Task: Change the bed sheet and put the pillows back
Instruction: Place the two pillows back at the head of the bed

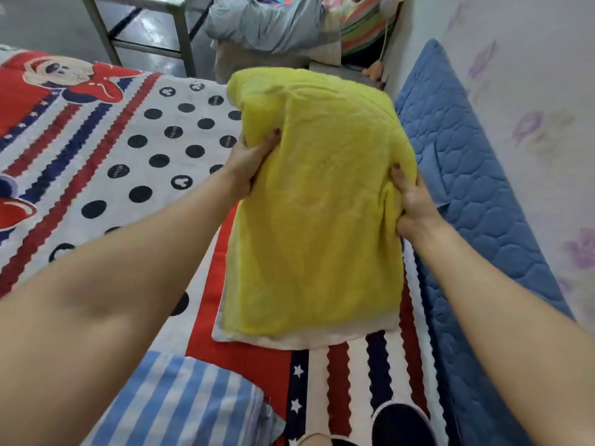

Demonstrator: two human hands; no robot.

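**New sheet on, first pillow going back**

The bed already wears a printed cotton sheet (106, 162) in red, white and navy, with black polka dots and cartoon mice, lying flat across the mattress from 9 o'clock to the centre. That half of the job looks done, though the tucked edges are out of view.

Both hands hold a plump yellow terry-covered pillow (315, 214) over the sheet at centre frame. The left hand (249, 162) clamps the pillow's edge at 10 o'clock, thumb on top; the right hand (412, 197) pinches the opposite edge at 3 o'clock. Each grip is closed on the pillow. Its near end seems to touch the sheet; the far end is raised.

A blue-and-white striped cloth (180, 400) sits at 7 o'clock, possibly a second pillow awaiting placement. A blue quilted pad (467, 175) runs along the wall at 2 o'clock.
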